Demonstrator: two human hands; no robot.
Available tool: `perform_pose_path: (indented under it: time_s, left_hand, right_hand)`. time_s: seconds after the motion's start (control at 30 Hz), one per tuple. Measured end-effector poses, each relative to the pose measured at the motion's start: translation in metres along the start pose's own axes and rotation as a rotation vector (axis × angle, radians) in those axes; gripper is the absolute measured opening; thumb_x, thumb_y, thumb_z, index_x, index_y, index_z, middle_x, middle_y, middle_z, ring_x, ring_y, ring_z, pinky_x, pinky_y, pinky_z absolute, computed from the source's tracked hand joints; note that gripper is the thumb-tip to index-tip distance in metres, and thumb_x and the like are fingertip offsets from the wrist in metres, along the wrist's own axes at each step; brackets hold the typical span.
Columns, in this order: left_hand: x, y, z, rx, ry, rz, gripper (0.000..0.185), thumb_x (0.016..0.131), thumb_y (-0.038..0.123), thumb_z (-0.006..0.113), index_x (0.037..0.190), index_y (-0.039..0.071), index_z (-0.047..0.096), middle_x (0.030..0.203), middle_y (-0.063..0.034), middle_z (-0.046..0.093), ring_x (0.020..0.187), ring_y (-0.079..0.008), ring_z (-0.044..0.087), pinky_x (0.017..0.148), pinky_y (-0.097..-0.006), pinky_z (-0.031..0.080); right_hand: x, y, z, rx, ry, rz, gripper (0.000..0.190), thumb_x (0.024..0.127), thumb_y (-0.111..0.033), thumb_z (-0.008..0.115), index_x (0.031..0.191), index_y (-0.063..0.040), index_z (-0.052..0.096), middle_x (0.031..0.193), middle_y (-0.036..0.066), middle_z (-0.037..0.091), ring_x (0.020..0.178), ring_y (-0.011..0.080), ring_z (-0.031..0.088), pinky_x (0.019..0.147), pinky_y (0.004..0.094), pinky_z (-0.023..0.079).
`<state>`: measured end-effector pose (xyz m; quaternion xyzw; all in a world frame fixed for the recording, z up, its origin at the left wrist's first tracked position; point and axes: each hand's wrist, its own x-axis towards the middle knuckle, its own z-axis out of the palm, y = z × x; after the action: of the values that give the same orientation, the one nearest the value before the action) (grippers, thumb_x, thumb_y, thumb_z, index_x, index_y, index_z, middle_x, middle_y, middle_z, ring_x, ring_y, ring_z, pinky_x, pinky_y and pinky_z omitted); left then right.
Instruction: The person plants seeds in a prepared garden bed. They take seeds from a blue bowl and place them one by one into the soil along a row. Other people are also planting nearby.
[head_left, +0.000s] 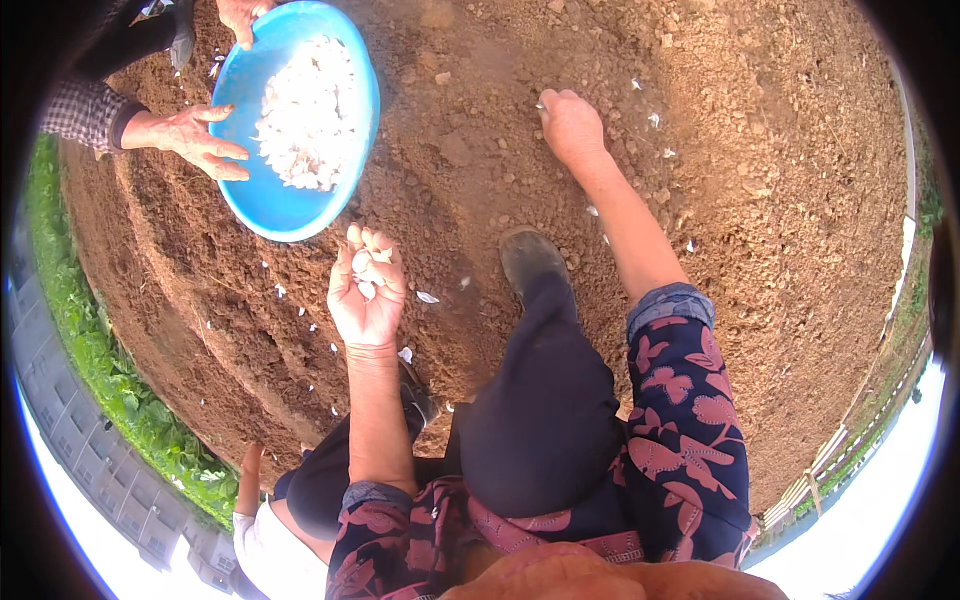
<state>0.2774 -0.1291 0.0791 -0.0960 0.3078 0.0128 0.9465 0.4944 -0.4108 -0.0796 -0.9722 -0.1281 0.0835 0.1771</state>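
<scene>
My left hand (367, 296) is palm up, its fingers curled around several garlic cloves (364, 264). Out to the right, my right hand (571, 127) is just over or at the brown soil (480, 180), with a pale clove (541, 106) pinched at its fingertips. Beyond my left hand, a blue plastic basin (255, 196) holds a heap of whitish garlic cloves (311, 116). Another person's hand (191, 141) rests at the near side of that basin, and their second hand (244, 19) grips its far rim.
Single cloves lie in rows on the soil, one row right of my right hand (654, 120) and another at left (280, 290). My boot (534, 259) stands between my hands. A person in a white top (277, 555) is at lower left, near green plants (127, 397).
</scene>
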Motion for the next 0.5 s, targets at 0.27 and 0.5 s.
perform_pose_path:
  time_s: [0.27,0.5]
  left_hand:
    - [0.003,-0.010,-0.022,-0.021,0.019,0.010,0.030,0.101,0.014,0.057,0.125,-0.001,0.067,0.128,-0.0206,0.068,0.130,-0.0379,0.056,0.107,-0.0505,0.051]
    - [0.000,-0.023,-0.029,-0.017,-0.088,0.050,0.041,0.103,0.028,0.052,0.135,0.003,0.057,0.146,-0.0182,0.055,0.139,-0.0417,0.045,0.119,-0.0633,0.031]
  right_hand:
    - [0.035,-0.028,0.012,-0.250,-0.075,-0.014,0.017,0.090,-0.009,0.059,0.103,-0.005,0.068,0.099,0.017,0.070,0.095,0.0355,0.071,0.082,0.0448,0.060]
    - [0.032,-0.102,-0.081,-0.186,-0.420,-0.350,0.020,0.094,-0.019,0.059,0.092,-0.006,0.073,0.093,0.014,0.074,0.095,0.0324,0.071,0.086,0.0458,0.056]
